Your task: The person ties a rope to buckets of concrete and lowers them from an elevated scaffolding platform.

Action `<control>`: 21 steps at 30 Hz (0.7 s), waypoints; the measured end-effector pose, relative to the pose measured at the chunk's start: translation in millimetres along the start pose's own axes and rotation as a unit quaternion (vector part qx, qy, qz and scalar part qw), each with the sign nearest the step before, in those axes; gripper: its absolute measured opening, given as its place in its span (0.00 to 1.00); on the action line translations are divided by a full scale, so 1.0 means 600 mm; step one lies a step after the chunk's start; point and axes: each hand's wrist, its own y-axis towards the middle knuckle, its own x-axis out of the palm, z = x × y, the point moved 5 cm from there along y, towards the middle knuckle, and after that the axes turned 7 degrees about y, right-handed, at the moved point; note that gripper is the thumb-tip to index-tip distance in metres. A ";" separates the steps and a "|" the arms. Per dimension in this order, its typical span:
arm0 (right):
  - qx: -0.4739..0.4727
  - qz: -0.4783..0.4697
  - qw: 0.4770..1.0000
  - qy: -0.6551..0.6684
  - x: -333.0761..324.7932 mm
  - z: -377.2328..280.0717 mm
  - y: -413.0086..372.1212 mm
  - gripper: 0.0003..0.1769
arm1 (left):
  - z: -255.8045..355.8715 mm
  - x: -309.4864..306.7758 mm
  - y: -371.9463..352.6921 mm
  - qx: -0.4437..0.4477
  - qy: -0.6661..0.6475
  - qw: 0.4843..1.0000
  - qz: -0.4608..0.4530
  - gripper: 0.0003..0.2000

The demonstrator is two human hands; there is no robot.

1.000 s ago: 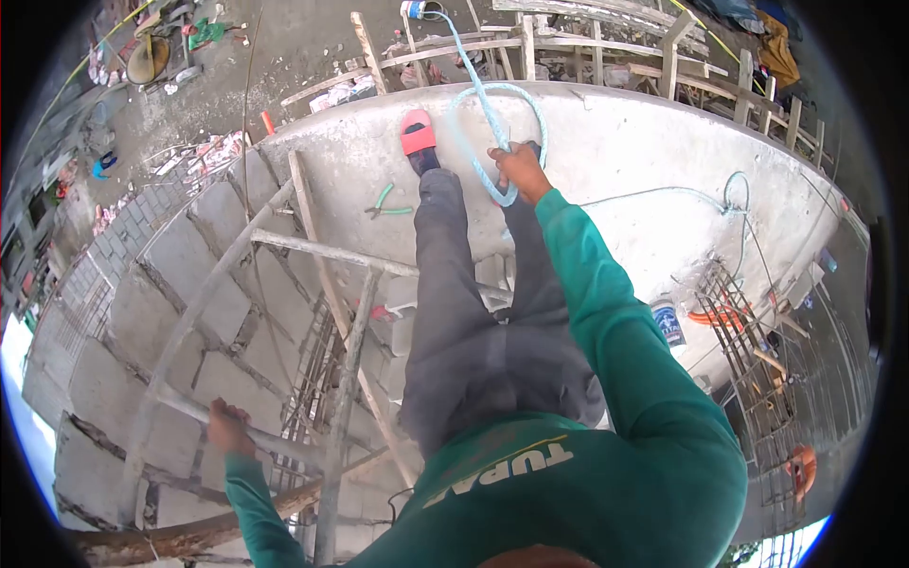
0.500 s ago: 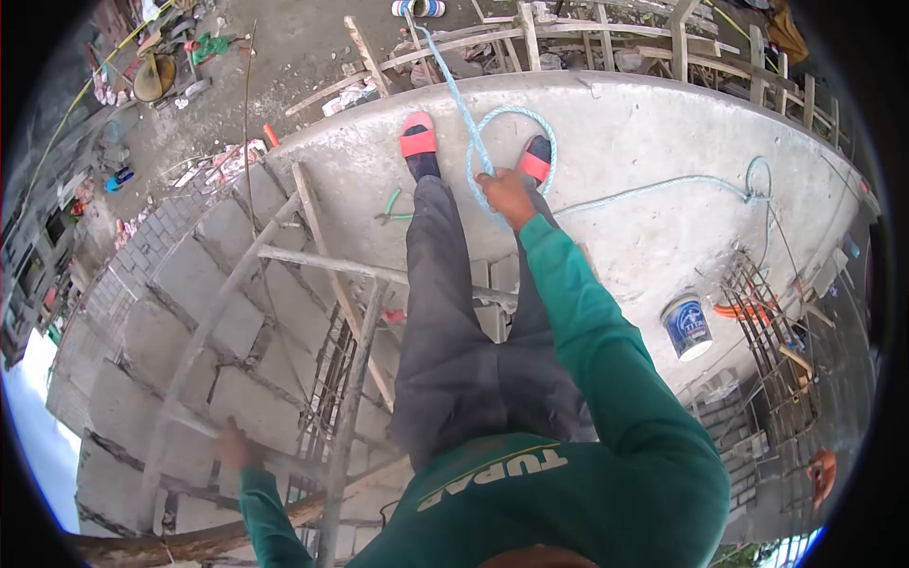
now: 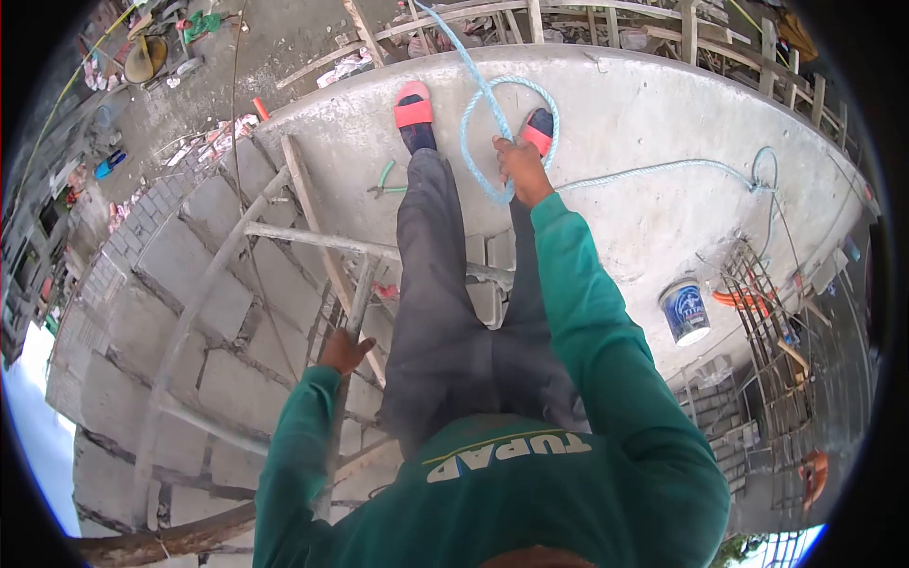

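My right hand [image 3: 524, 170] is closed on a light-blue rope [image 3: 471, 59], beside my right slipper [image 3: 536, 139]. The rope makes a loose loop around that hand; one part runs up past the slab edge, another goes right to a second loop [image 3: 765, 170]. My left hand [image 3: 346, 353] is wrapped round an upright scaffold pole [image 3: 361, 293], its thumb across the pole. Near my left slipper [image 3: 413, 114] lies a tool with green handles [image 3: 384, 183], seemingly pliers.
I stand on a curved concrete ledge [image 3: 653, 114]. A crossbar [image 3: 312, 237] and more poles stand at the left before a block wall [image 3: 227, 312]. To the right are a paint bucket [image 3: 684, 312] and rebar [image 3: 757, 303]. Wooden fencing [image 3: 689, 33] borders the ledge's far side.
My left hand has moved right and up, from near the lower bar to the upright pole. My right hand still grips the rope and is slightly higher in view. The view has shifted a little.
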 end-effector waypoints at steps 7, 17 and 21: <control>-0.006 -0.027 0.997 0.076 -0.005 0.026 0.015 0.12 | -0.010 0.043 0.113 -0.044 -0.248 0.961 -0.116 0.17; -0.026 -0.012 0.992 0.121 0.021 0.003 0.003 0.10 | 0.008 0.043 0.163 -0.076 -0.162 0.977 -0.115 0.13; 0.002 0.002 0.993 0.122 0.005 0.035 0.019 0.09 | -0.010 0.054 0.187 -0.047 -0.100 0.986 -0.124 0.12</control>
